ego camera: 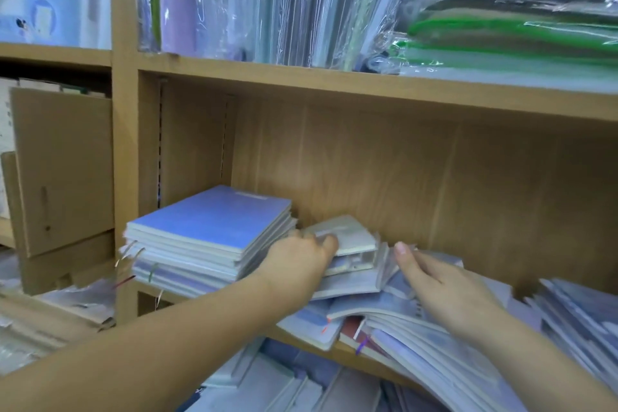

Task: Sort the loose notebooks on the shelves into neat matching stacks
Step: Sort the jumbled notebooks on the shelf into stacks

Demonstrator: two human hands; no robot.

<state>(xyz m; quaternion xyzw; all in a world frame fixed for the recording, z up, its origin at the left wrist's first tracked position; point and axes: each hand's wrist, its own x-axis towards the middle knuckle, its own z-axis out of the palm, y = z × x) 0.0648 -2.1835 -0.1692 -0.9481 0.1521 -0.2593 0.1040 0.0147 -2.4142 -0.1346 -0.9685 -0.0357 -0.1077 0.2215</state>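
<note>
A neat stack of blue-covered notebooks (214, 234) sits at the left end of the wooden shelf (351, 349). Beside it lies a loose heap of pale and blue notebooks (378, 308), some hanging over the front edge. My left hand (297, 266) grips a small pale notebook (351, 237) at the top of the heap, thumb over its cover, right next to the blue stack. My right hand (444, 288) rests with straight fingers on the fanned notebooks at the heap's right side.
More loose notebooks (582, 318) pile up at the right end of the shelf and on the level below (294, 381). Plastic-wrapped folders (267, 0) fill the shelf above. Cardboard boxes (63, 170) stand in the left bay behind the upright.
</note>
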